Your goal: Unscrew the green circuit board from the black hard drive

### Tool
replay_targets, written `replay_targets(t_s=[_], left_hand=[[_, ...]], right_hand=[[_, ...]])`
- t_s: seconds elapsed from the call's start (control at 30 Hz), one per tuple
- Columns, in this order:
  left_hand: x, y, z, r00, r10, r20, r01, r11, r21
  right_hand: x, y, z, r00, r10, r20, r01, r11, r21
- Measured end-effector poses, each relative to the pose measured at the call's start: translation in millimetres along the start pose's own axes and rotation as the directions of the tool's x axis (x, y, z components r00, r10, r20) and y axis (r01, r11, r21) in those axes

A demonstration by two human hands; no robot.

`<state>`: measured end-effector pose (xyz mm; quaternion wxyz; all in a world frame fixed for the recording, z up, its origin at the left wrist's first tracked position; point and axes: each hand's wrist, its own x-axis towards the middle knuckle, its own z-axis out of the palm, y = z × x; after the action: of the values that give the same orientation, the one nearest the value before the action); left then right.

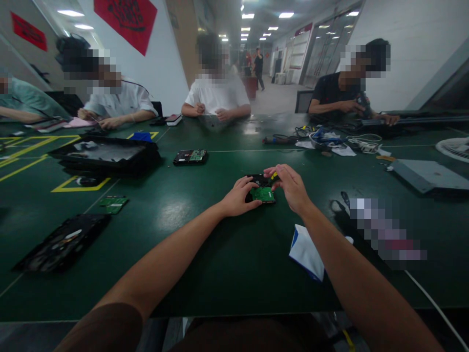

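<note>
In the head view a hard drive point(261, 190) lies on the dark green tabletop point(205, 254), its green circuit board facing up. The left hand point(239, 196) rests against the left edge of the hard drive, fingers point(249, 185) curled loosely round its side and touching it. The right hand point(291, 187) sits at the right edge of the hard drive, fingers bent, pinching a small yellow-handled tool point(273, 175) just above the drive's far corner. A white cloth point(306, 252) lies near the hard drive, on its near right side, partly under the right forearm. A second hard drive point(190, 156) lies well beyond and left of the first. Farther left of it sits a black tray point(104, 154). Other people sit along the far side of the tabletop
</note>
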<state>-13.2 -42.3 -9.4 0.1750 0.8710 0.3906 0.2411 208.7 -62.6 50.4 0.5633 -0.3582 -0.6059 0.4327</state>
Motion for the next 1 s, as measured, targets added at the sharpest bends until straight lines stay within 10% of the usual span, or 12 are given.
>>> replay_targets(t_s=[1.0], left_hand=[[0.0, -0.2, -0.8, 1.000, 0.013, 0.001, -0.013, 1.000, -0.020]], right_hand=[[-0.3, 1.8, 3.2, 0.991, 0.089, 0.098, -0.111, 0.964, 0.242]])
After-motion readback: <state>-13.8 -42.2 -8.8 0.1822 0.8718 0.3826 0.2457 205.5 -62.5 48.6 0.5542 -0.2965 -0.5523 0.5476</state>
